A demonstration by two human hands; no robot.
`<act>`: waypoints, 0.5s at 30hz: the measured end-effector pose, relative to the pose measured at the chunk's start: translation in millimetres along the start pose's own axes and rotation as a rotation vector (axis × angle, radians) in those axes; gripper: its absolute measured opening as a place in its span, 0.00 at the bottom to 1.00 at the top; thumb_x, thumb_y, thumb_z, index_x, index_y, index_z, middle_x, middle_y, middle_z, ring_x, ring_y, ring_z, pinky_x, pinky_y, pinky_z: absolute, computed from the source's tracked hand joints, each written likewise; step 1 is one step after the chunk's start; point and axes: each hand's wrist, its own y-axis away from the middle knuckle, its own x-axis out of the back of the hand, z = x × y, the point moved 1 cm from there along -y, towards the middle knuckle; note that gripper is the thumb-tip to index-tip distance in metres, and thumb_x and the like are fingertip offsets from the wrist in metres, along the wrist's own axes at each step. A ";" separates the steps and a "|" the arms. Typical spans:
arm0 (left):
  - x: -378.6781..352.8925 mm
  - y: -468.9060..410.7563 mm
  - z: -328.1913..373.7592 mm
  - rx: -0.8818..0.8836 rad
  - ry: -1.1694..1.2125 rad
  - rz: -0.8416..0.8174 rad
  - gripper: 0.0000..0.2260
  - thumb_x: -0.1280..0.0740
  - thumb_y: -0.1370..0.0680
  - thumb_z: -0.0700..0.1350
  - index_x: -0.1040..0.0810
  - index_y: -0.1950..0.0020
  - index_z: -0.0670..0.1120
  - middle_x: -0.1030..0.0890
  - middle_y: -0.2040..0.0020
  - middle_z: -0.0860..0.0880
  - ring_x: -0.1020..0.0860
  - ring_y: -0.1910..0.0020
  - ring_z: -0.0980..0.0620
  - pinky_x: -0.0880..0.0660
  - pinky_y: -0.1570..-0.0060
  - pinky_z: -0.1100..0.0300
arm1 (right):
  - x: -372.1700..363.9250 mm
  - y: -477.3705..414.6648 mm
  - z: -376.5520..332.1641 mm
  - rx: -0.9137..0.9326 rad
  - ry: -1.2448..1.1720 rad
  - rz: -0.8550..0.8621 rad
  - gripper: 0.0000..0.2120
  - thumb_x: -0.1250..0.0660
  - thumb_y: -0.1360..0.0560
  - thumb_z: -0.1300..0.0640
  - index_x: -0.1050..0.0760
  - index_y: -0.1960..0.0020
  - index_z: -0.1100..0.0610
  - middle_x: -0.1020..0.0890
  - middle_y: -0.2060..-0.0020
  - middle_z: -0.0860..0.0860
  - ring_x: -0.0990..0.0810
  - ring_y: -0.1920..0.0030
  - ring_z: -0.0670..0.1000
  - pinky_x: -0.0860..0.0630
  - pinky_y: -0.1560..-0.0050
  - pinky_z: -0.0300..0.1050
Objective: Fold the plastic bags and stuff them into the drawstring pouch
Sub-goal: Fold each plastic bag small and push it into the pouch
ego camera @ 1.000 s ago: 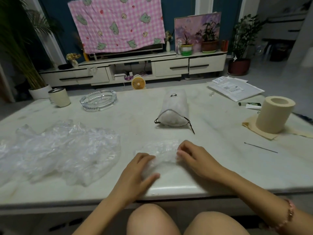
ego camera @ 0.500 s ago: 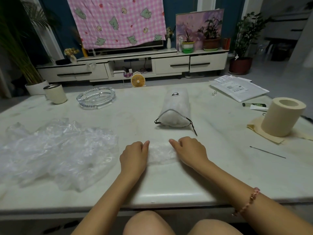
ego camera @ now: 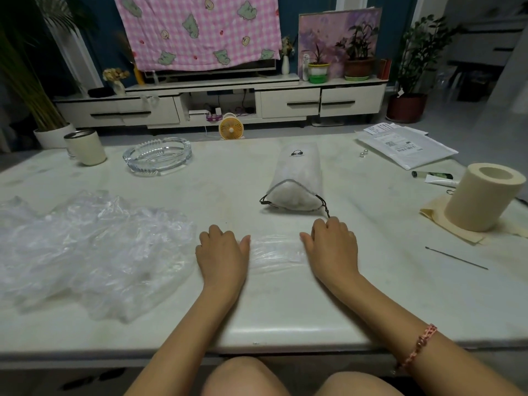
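Folded plastic bag (ego camera: 275,254): on the person's side of the drawstring pouch (ego camera: 295,178), near it, long axis left to right, crosswise to the pouch.
Pouch mouth: faces the bag.
Left hand (ego camera: 223,252): fingers curled, holding the bag's left end.
Right hand (ego camera: 333,247): curled on the right end, nearer the pouch.

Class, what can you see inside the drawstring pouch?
The drawstring pouch lies open-mouthed, showing whitish crumpled material, likely plastic bags. Its fabric hides how many and anything deeper.
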 end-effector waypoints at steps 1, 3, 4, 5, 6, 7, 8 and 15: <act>0.5 0.6 -0.6 -0.011 0.088 0.018 0.18 0.44 0.19 0.56 0.23 0.52 0.43 0.26 0.49 0.46 0.28 0.45 0.44 0.34 0.54 0.55 | 0.2 -0.3 2.3 -0.010 0.006 0.008 0.17 0.47 0.19 0.46 0.29 0.42 0.58 0.27 0.45 0.55 0.29 0.43 0.56 0.36 0.47 0.47; 3.1 2.7 -1.9 -0.022 0.278 0.048 0.17 0.41 0.21 0.55 0.30 0.64 0.46 0.26 0.60 0.49 0.25 0.54 0.45 0.35 0.62 0.57 | 2.5 1.1 7.8 -0.024 0.028 0.001 0.17 0.46 0.19 0.46 0.28 0.43 0.58 0.27 0.46 0.54 0.29 0.44 0.56 0.36 0.47 0.47; 4.6 4.2 -2.5 -0.016 0.361 0.053 0.18 0.39 0.22 0.55 0.34 0.67 0.47 0.27 0.65 0.51 0.26 0.59 0.46 0.37 0.64 0.57 | 3.5 1.5 11.4 -0.019 0.042 -0.011 0.17 0.46 0.19 0.47 0.28 0.43 0.58 0.26 0.46 0.54 0.29 0.44 0.56 0.36 0.47 0.47; 7.6 5.6 -3.5 -0.009 0.455 0.054 0.20 0.36 0.22 0.54 0.37 0.69 0.48 0.29 0.69 0.53 0.28 0.63 0.47 0.38 0.65 0.57 | 5.9 1.5 15.2 -0.007 0.045 -0.025 0.16 0.45 0.19 0.47 0.29 0.43 0.58 0.26 0.46 0.54 0.29 0.44 0.56 0.36 0.47 0.47; 10.3 6.6 -4.5 -0.011 0.561 0.051 0.20 0.34 0.23 0.53 0.38 0.71 0.47 0.31 0.71 0.53 0.30 0.67 0.48 0.38 0.67 0.58 | 8.9 0.7 19.3 0.004 0.005 -0.034 0.14 0.44 0.20 0.48 0.28 0.43 0.57 0.26 0.47 0.54 0.29 0.44 0.56 0.35 0.46 0.47; 13.7 6.7 -5.3 -0.020 0.661 0.043 0.21 0.32 0.24 0.51 0.39 0.71 0.47 0.33 0.73 0.53 0.32 0.69 0.50 0.38 0.69 0.60 | 13.3 -1.3 22.8 0.011 -0.113 -0.033 0.12 0.41 0.21 0.50 0.28 0.43 0.57 0.25 0.47 0.54 0.28 0.44 0.55 0.34 0.46 0.46; 18.1 6.0 -5.7 -0.040 0.740 0.027 0.22 0.31 0.25 0.49 0.39 0.72 0.46 0.34 0.74 0.53 0.35 0.71 0.52 0.39 0.70 0.63 | 19.7 -4.0 24.9 0.021 -0.299 -0.041 0.11 0.38 0.22 0.52 0.27 0.43 0.57 0.25 0.48 0.53 0.27 0.44 0.54 0.33 0.47 0.45; 54.7 10.4 2.3 -0.323 0.932 -0.112 0.21 0.26 0.29 0.46 0.38 0.72 0.46 0.38 0.79 0.56 0.39 0.76 0.58 0.41 0.73 0.68 | 76.3 -10.4 -16.1 0.336 -0.878 -0.819 0.35 0.25 0.35 0.49 0.34 0.31 0.51 0.26 0.39 0.45 0.29 0.37 0.42 0.33 0.35 0.39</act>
